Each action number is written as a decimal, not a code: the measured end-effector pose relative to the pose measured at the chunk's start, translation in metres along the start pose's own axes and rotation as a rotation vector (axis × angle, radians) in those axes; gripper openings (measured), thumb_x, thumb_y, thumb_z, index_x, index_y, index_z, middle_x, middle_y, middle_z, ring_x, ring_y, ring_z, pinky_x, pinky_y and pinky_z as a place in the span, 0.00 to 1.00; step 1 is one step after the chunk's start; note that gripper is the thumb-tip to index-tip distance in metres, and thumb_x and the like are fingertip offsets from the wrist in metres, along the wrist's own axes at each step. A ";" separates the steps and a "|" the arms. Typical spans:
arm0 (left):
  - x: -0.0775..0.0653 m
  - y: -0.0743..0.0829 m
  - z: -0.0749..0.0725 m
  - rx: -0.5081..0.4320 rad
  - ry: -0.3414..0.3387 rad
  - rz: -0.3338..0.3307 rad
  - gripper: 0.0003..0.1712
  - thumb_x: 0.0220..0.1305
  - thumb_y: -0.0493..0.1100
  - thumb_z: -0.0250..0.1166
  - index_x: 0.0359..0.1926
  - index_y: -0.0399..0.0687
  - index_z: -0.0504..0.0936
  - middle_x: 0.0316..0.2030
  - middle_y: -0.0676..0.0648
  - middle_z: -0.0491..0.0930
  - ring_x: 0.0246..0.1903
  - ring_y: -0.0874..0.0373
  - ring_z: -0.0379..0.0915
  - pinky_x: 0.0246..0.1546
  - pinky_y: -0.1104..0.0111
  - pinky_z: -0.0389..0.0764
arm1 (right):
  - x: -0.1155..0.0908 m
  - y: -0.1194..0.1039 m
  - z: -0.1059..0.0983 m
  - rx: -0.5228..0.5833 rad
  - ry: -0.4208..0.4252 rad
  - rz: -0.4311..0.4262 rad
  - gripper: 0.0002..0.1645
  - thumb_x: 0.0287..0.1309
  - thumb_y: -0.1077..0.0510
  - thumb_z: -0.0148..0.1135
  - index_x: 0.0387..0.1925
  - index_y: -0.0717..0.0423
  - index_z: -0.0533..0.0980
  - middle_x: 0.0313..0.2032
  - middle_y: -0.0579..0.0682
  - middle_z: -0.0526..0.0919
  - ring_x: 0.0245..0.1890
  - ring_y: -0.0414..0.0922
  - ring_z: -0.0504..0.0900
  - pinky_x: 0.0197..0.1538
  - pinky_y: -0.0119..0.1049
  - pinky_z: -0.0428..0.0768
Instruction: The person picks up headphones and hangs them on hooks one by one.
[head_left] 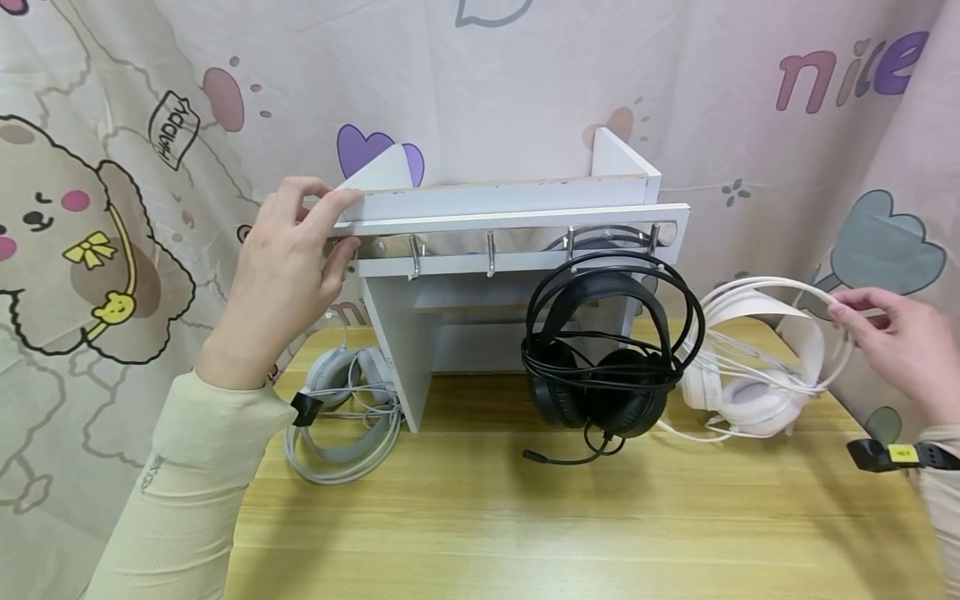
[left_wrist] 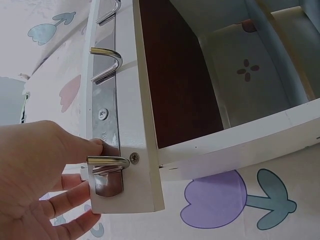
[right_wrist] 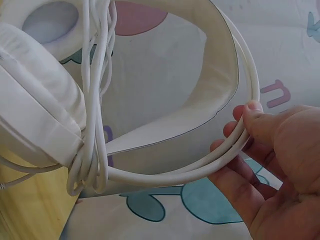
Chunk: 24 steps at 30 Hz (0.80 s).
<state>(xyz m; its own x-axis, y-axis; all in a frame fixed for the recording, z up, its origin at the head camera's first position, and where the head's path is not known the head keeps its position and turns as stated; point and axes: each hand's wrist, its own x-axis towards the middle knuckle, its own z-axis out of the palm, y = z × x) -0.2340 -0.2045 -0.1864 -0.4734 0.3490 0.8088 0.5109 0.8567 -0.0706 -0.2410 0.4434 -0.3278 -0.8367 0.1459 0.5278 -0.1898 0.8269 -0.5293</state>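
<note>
My left hand (head_left: 288, 254) grips the left end of the white hook rail (head_left: 457, 267) on a small shelf, thumb below and fingers over the top board. In the left wrist view its thumb presses beside the endmost metal hook (left_wrist: 107, 162). My right hand (right_wrist: 280, 165) pinches the thin outer headband of white headphones (head_left: 757, 404), which have their cable wound around them. They are tilted at the shelf's right side, low over the desk. Black headphones (head_left: 626, 400) with a microphone boom hang from the right-hand hooks, their cable looped around them.
Grey-white headphones (head_left: 330, 375) with a coiled cable lie at the shelf's left side. The white shelf (head_left: 393, 358) stands on a wooden desk (head_left: 480, 517). Behind and beside it hangs a printed curtain (head_left: 517, 92).
</note>
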 end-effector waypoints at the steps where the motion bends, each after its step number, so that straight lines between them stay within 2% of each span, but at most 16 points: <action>1: 0.000 0.000 0.000 0.000 0.000 0.000 0.26 0.71 0.32 0.68 0.68 0.47 0.79 0.58 0.30 0.74 0.51 0.33 0.75 0.49 0.41 0.78 | 0.000 -0.001 -0.001 0.021 0.004 -0.003 0.13 0.79 0.54 0.61 0.40 0.27 0.78 0.24 0.04 0.70 0.24 0.11 0.70 0.24 0.21 0.68; 4: 0.000 0.000 0.000 -0.004 0.002 0.002 0.26 0.71 0.32 0.69 0.68 0.47 0.79 0.58 0.30 0.74 0.52 0.33 0.75 0.50 0.41 0.77 | 0.000 -0.003 -0.005 0.096 0.018 -0.011 0.25 0.78 0.56 0.61 0.38 0.13 0.73 0.25 0.04 0.72 0.24 0.10 0.72 0.25 0.16 0.69; 8: -0.001 -0.001 0.000 -0.007 0.002 0.000 0.26 0.71 0.32 0.69 0.68 0.48 0.79 0.58 0.30 0.74 0.52 0.33 0.75 0.50 0.41 0.77 | -0.001 -0.008 -0.009 0.187 0.036 -0.021 0.29 0.77 0.58 0.61 0.37 0.09 0.74 0.26 0.07 0.75 0.22 0.14 0.74 0.25 0.14 0.69; 13: -0.001 -0.001 0.000 -0.010 0.003 -0.002 0.26 0.71 0.32 0.68 0.67 0.47 0.79 0.58 0.30 0.74 0.52 0.33 0.75 0.49 0.40 0.77 | -0.002 -0.015 -0.015 0.246 0.051 -0.068 0.32 0.76 0.63 0.60 0.39 0.12 0.75 0.28 0.09 0.76 0.24 0.16 0.73 0.26 0.14 0.68; 19: -0.001 0.000 0.001 -0.009 0.004 -0.001 0.26 0.70 0.31 0.69 0.67 0.47 0.79 0.58 0.30 0.74 0.51 0.32 0.75 0.48 0.40 0.78 | -0.001 -0.023 -0.018 0.426 0.087 -0.181 0.32 0.74 0.72 0.59 0.40 0.23 0.83 0.30 0.17 0.84 0.25 0.18 0.77 0.31 0.10 0.72; 24: -0.001 0.000 0.001 -0.007 0.005 0.000 0.26 0.70 0.31 0.69 0.67 0.47 0.79 0.58 0.30 0.74 0.52 0.33 0.75 0.48 0.40 0.79 | 0.001 -0.027 -0.023 0.524 0.098 -0.220 0.30 0.73 0.73 0.58 0.41 0.29 0.85 0.29 0.21 0.86 0.25 0.19 0.80 0.33 0.09 0.75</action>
<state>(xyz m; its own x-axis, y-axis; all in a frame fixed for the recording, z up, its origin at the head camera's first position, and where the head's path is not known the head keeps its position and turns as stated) -0.2344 -0.2048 -0.1873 -0.4697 0.3471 0.8117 0.5158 0.8541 -0.0668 -0.2249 0.4333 -0.2978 -0.7019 0.0713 0.7087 -0.6041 0.4674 -0.6454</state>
